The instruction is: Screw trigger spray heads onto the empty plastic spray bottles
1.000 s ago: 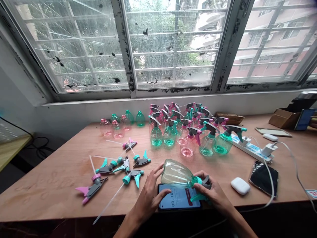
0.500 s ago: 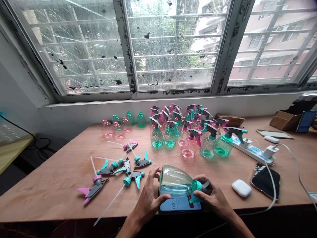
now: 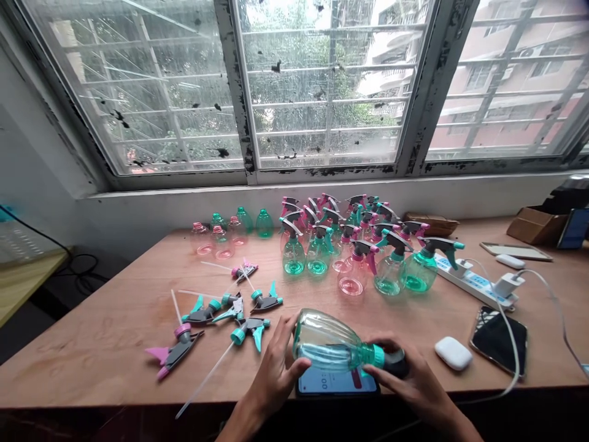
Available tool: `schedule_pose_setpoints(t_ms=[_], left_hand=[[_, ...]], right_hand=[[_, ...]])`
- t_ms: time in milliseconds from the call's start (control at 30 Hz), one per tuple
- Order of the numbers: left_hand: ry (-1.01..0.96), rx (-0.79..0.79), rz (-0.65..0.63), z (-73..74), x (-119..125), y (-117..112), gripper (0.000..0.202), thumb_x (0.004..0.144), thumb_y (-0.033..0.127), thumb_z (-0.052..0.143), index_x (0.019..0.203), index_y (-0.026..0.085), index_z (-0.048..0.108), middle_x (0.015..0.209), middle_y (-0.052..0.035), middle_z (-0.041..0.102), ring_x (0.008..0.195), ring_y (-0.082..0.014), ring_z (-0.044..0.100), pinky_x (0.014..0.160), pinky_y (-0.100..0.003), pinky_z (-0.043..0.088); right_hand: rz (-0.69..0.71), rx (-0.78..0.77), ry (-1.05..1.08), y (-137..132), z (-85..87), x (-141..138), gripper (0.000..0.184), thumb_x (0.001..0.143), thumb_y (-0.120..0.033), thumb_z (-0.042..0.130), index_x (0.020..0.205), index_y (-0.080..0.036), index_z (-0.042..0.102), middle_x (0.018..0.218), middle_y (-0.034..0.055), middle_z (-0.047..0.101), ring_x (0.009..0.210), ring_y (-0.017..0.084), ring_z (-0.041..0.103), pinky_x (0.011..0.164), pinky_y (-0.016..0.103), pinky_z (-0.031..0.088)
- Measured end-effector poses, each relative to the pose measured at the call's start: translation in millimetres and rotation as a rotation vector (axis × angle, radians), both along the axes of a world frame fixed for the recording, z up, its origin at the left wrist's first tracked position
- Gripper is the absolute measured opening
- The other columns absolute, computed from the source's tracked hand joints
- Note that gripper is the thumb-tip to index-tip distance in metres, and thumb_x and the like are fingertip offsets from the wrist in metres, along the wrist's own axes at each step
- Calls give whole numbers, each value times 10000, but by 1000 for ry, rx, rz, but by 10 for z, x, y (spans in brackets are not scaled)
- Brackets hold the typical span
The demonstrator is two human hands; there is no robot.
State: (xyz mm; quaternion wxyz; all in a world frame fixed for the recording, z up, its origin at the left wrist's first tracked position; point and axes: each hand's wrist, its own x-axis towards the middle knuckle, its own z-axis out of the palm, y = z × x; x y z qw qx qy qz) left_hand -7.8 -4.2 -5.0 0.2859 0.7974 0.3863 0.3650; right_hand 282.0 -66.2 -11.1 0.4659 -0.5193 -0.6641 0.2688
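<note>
Below a barred window [image 3: 329, 92] stands a wooden table [image 3: 92, 362]. Toward its back, right of centre, crowd upright pink and green spray bottles [image 3: 353, 279] with trigger tops fitted; farther left are six bare-necked bottles [image 3: 264, 224], three pink, three green. No liquid shows clearly in either group.

Near the front edge, a green spray bottle [image 3: 326, 334] lies sideways between the two hands, its long axis running left to right, the neck end slightly nearer the person. The left hand [image 3: 276, 368] grips the rounded base; the right hand [image 3: 416, 374] grasps the sprayer end and so is nearer the teal collar [image 3: 378, 356]. Whether the blue inside is liquid or the screen showing through, I cannot tell. Beneath it is a lit smartphone [image 3: 338, 383]; contact between them is unclear.

Loose sprayer heads [image 3: 178, 353] with pale dip tubes [image 3: 205, 380] lie left of the left hand. Smallest, a white earbud case [image 3: 453, 353] sits right of the right hand.
</note>
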Motion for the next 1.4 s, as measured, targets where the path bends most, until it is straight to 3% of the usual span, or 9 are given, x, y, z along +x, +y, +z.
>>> schedule_pose_setpoints(t_ms=[133, 233, 333, 500, 767, 933, 1067, 1200, 1400], left_hand=[[6, 38, -112, 62, 45, -8, 752, 941, 542, 552, 1567, 256, 250, 1576, -126, 376, 1459, -360, 338, 1171, -495, 345], [27, 87, -196, 77, 84, -4, 686, 1007, 368, 495, 1587, 293, 137, 1644, -98, 233, 1506, -321, 241, 1200, -493, 295], [24, 108, -193, 82, 98, -15, 615, 1038, 277, 421, 1581, 328, 138, 1645, -75, 236, 1514, -286, 228, 1204, -485, 288], [68, 92, -145, 73, 74, -30, 852, 943, 386, 625, 1588, 312, 73, 1644, -112, 233, 1509, -334, 222, 1198, -514, 290], [12, 190, -150, 25, 93, 57, 608, 1034, 309, 446, 1576, 316, 173, 1636, -86, 253, 1505, -283, 256, 1204, -456, 300], [57, 110, -99, 98, 86, -6, 707, 965, 333, 609, 1554, 306, 219, 1607, -107, 325, 1490, -277, 300, 1208, -447, 300], [16, 122, -93, 93, 81, -4, 573, 985, 293, 580, 1498, 293, 325, 1600, -113, 344, 1479, -269, 328, 1196, -447, 325], [-21, 237, -56, 68, 87, 25, 472, 992, 240, 556, 1441, 311, 431, 1518, -95, 473, 1412, -266, 441, 1154, -451, 385], [-9, 154, -31, 133, 87, -5, 447, 943, 338, 643, 1366, 266, 520, 1486, -129, 516, 1370, -301, 497, 1122, -460, 428]], right_hand=[[61, -165, 277, 99, -44, 34, 291, 807, -427, 758, 966, -206, 654, 752, -2, 662, 654, 193, 630, 589, 273, 519], [58, -216, 489, 132, -59, 9, 326, 781, -455, 776, 929, -196, 643, 695, -26, 612, 595, 161, 569, 546, 253, 464], [46, -233, 545, 133, -53, -21, 342, 767, -471, 786, 901, -188, 650, 664, -37, 580, 579, 147, 529, 538, 244, 428], [91, -281, 491, 147, -45, -30, 348, 784, -478, 775, 908, -186, 630, 673, -32, 575, 597, 152, 530, 548, 246, 415], [95, -278, 575, 172, -51, -99, 360, 779, -487, 777, 879, -175, 629, 651, -30, 579, 576, 141, 520, 539, 246, 398], [99, -279, 537, 183, -59, -71, 357, 802, -492, 757, 915, -174, 640, 666, -21, 593, 605, 154, 536, 564, 259, 408], [108, -272, 523, 180, -83, -49, 365, 810, -497, 748, 929, -170, 638, 677, -22, 586, 616, 155, 528, 575, 264, 400], [98, -277, 534, 178, -112, -47, 379, 807, -502, 747, 950, -171, 630, 672, -24, 587, 610, 155, 524, 571, 262, 395], [77, -261, 507, 183, -91, -58, 374, 789, -497, 758, 924, -170, 637, 675, -17, 597, 606, 163, 538, 563, 266, 403]])
